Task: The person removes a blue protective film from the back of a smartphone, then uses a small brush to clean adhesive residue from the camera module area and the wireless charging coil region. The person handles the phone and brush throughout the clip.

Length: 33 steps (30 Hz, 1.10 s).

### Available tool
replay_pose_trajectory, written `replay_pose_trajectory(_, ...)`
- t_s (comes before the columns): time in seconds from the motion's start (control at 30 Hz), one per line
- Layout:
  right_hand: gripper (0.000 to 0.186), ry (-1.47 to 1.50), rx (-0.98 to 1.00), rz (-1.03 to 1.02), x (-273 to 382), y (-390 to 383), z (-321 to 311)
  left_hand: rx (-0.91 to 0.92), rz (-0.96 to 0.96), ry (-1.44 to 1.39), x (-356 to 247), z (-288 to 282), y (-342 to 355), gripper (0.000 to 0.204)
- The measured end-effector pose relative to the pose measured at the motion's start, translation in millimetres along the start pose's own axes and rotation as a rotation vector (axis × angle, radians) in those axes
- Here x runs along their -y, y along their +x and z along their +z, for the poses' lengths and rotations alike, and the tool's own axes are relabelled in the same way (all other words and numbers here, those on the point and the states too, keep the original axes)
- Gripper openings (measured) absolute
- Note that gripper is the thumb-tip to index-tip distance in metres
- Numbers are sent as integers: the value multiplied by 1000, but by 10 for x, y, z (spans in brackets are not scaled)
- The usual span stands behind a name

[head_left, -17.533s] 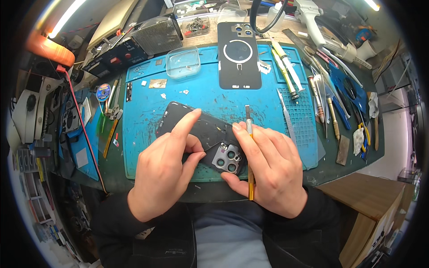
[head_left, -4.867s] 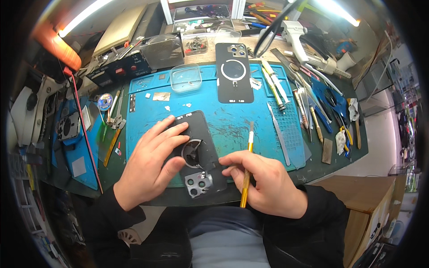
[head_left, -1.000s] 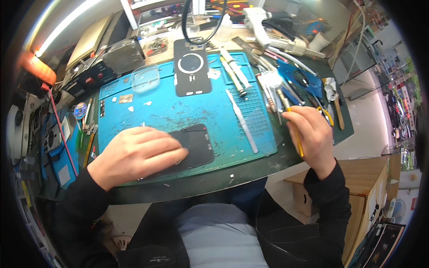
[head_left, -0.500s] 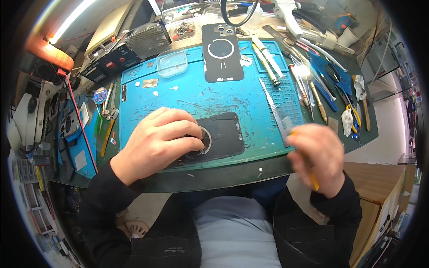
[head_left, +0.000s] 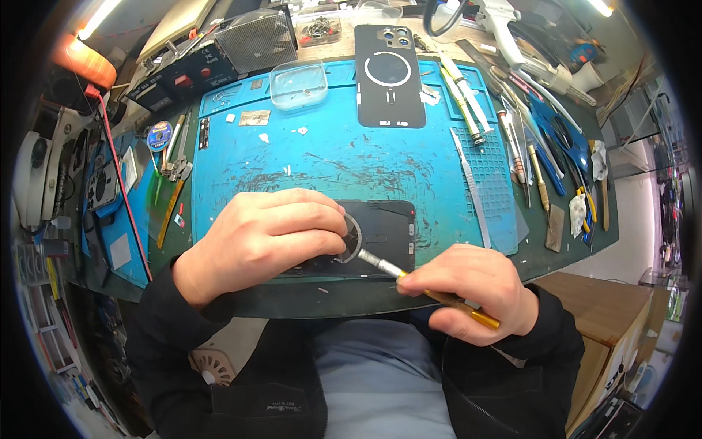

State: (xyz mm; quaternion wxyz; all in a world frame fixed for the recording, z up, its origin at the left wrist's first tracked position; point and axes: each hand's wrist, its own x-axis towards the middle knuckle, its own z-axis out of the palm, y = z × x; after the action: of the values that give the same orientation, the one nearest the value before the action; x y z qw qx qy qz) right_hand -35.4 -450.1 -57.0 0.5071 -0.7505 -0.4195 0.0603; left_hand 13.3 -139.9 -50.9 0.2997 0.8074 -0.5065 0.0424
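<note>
A black phone back panel [head_left: 395, 219] with a pale ring [head_left: 354, 245] lies flat at the mat's near edge. My left hand [head_left: 263, 230] covers its left part, with curled fingers together and fingertips at the ring's left side. Whether they grip the ring or only press on it is hidden. From the right, my right hand [head_left: 475, 289] grips a slim, pen-like tool [head_left: 387, 268] with a gold handle and silvery front. The tool's tip points left and reaches the ring's lower right edge; its exact working end is too small to make out.
A second dark phone back [head_left: 391, 73] with a white ring lies at the far side of the blue mat [head_left: 241, 168]. Left of it stands a clear plastic box [head_left: 298, 86]. Tweezers [head_left: 472, 186] and several hand tools lie to the right. A solder reel [head_left: 159, 137] is at left.
My right hand has swung left and inward with the tool, from beside the mat's right edge to the panel. My left hand stays at the ring. The whole view has shifted slightly.
</note>
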Motion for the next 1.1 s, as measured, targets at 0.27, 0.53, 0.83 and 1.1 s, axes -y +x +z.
replay_pose_trajectory(0.27, 44, -143, 4, -75, -41, 27, 76, -37, -17, -47, 53, 69, -59, 20)
replay_pose_trajectory(0.53, 42, -152, 27, -72, -28, 71, 62, -97, -7, -41, 67, 97, -68, 18)
replay_pose_trajectory(0.83, 39, -158, 51, -67, -21, 85, 46, -76, -42, -56, 53, 91, -71, 18)
replay_pose_trajectory(1.1, 38, -163, 67, -73, -36, 80, 34, -32, -90, -96, 35, 55, -74, 21)
